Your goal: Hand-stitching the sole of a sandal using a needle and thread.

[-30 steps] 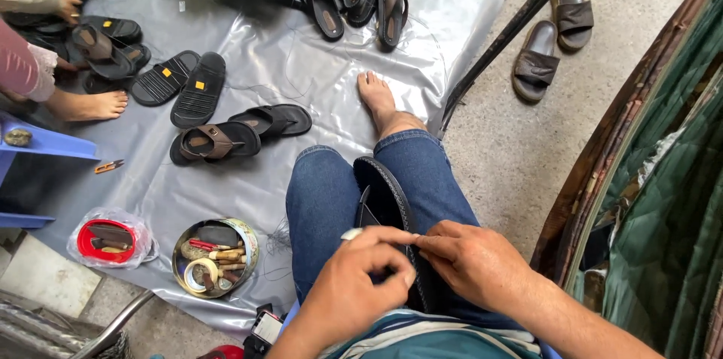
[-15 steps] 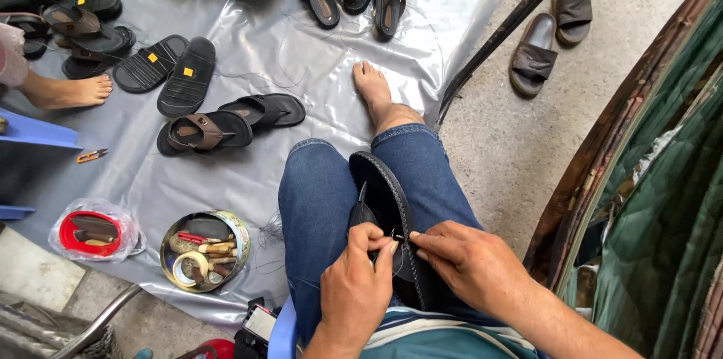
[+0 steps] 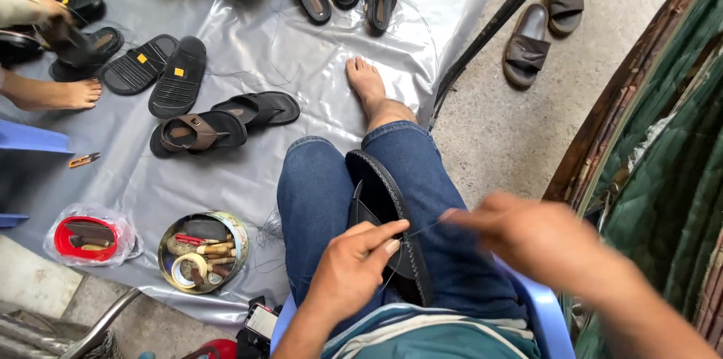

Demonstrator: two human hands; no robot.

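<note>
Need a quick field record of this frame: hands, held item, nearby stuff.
left hand: presses on black sandal held between the knees
right hand: blurred, pinching a thin thread that runs taut from the sandal
grip: right fingers closed on thread
surface: grey plastic sheet
nearby: round tin of tools, sandal pairs on sheet
other person: bare foot at left edge

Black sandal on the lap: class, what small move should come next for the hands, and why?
Probably draw the right hand a little further out to tighten the stitch. A thin thread runs from the black sandal edge to that hand, while the left hand steadies the sandal between the knees.
</note>
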